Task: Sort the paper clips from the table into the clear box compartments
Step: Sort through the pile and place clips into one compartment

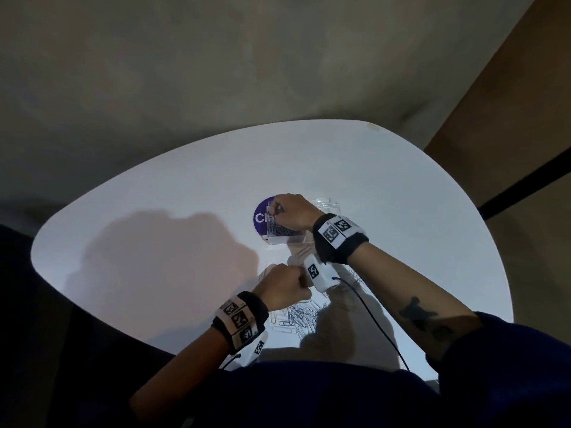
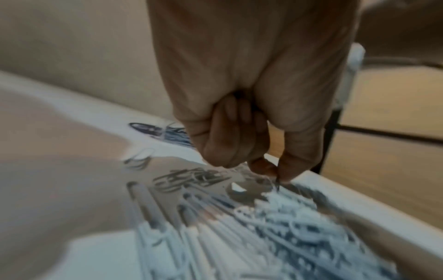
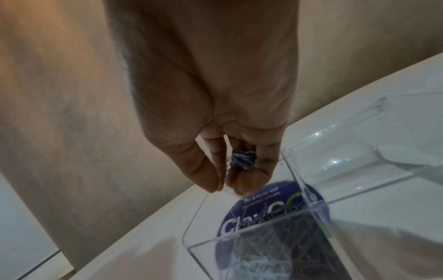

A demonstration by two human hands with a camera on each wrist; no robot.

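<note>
Left grip (image 1: 285, 285) sits low over the surface (image 1: 154, 193), fingers curled under, and the left wrist view shows thumb and forefinger tips (image 2: 291, 170) pinched on a thin dark bit of wire right at the heap's edge; it is too blurred to call it a clip for sure. Below that hand lies the clip pile (image 1: 298, 318), a loose silvery tangle at the near edge of the surface, with a few clips lying singly to its left. In the left wrist view the pile (image 2: 275, 227) spreads out pale and smeared.

Moving right: the right grip (image 1: 290, 211) is up over the box (image 1: 287, 237), thumb and fingers drawn close together. From the right wrist view the fingers (image 3: 246, 180) hold a small bunch of clips (image 3: 241, 160) tucked against the palm, directly above the box's left corner.

The box (image 3: 309, 191) is clear, with thin clear walls and a divider running through it. Its left compartment holds a dark tangle of clips (image 1: 279, 228), seen also from the right wrist as a mass of wire (image 3: 268, 246) low in the compartment. The compartment to the right looks empty, only glare on its walls.

Under and behind the box's left end lies a round purple sticker (image 1: 261, 216) flat on the surface. White letters show through the clear wall: "Cl" plainly, with small lines above ending in "clean." on the sticker (image 3: 263, 204); the remaining letters are cut off or too soft to read.
</note>
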